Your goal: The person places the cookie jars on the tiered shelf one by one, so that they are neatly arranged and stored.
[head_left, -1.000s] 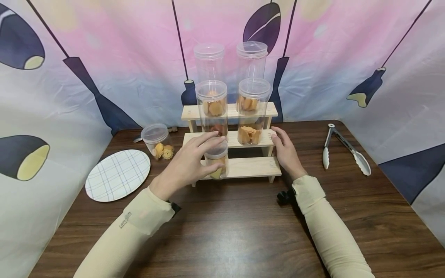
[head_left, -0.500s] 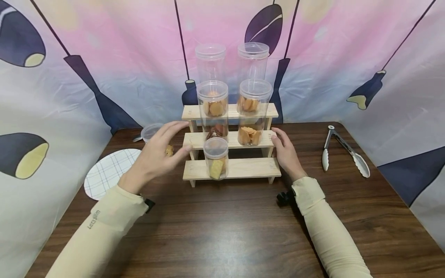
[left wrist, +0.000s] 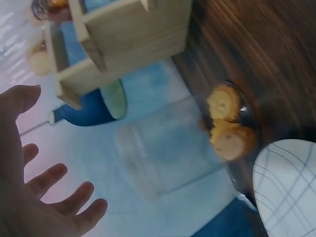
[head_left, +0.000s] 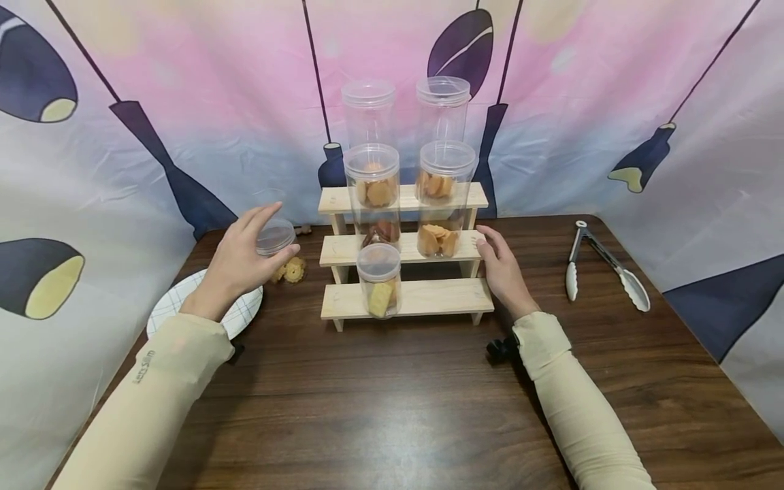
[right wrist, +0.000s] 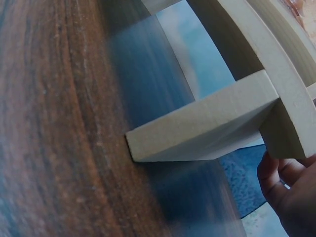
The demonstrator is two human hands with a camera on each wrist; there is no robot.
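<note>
In the head view my left hand (head_left: 235,265), fingers spread, hovers beside a clear lidded jar (head_left: 275,236) of round cookies at the left. The left wrist view shows this jar (left wrist: 173,148) apart from the fingertips, with yellow cookies (left wrist: 224,102) at its bottom. My right hand (head_left: 505,280) grips the right end of the middle step of a three-tier wooden stand (head_left: 450,297). In the right wrist view, thumb and fingers (right wrist: 270,170) meet that step's end. A short jar (head_left: 380,269) with yellow-green pieces stands on the lowest step.
Tall lidded jars of snacks (head_left: 441,204) fill the stand's middle and top steps. A checked oval plate (head_left: 243,313) lies at the left, partly behind my left hand. Metal tongs (head_left: 578,248) with pale tips rest open on the right of the wooden table (head_left: 392,408).
My left hand has let go of the short jar on the lowest step and moved left to the cookie jar. The right hand has stayed at the stand's end.
</note>
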